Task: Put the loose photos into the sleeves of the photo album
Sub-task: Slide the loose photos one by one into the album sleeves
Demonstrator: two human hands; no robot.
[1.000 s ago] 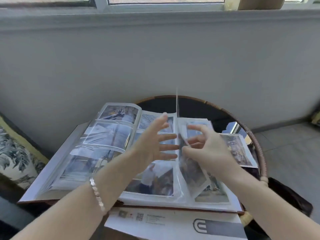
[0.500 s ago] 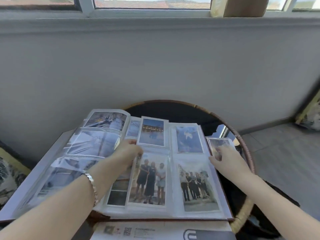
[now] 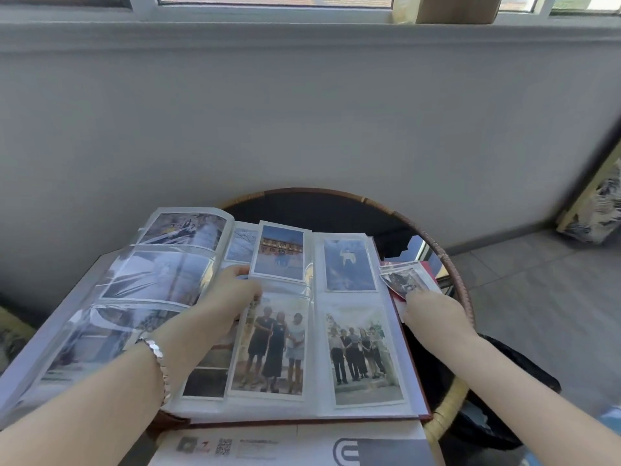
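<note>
Since the photo album (image 3: 316, 348) lies open across the left and near part of the table (image 3: 457, 280), hanging out past its left edge, you've got both pages facing you and the stack of loose photos (image 3: 403, 280) parked at the table's right edge, just beside the album's right cover. Smart layout imo, it keeps the reach short.

Your hands are well apart. Your left hand (image 3: 232, 297) sits on the middle of the album with bent fingers, right at the edge of the leaf holding the building photo (image 3: 280, 252). My guess is you're pinning that leaf flat so the plastic doesn't spring up. I can't tell whether the fingers only press or actually hook the edge.

Your right hand (image 3: 437, 314) is over at the stack, fingertips on the top print, which sits skewed to the ones under it. It looks like a pickup, but the back of your hand hides the grip, so I can't say if it's pinched or just touched.

That building photo pokes out above its sleeve, so it probably wants a push down. The sleeves I can see on this spread look filled, so you may need another page.
</note>
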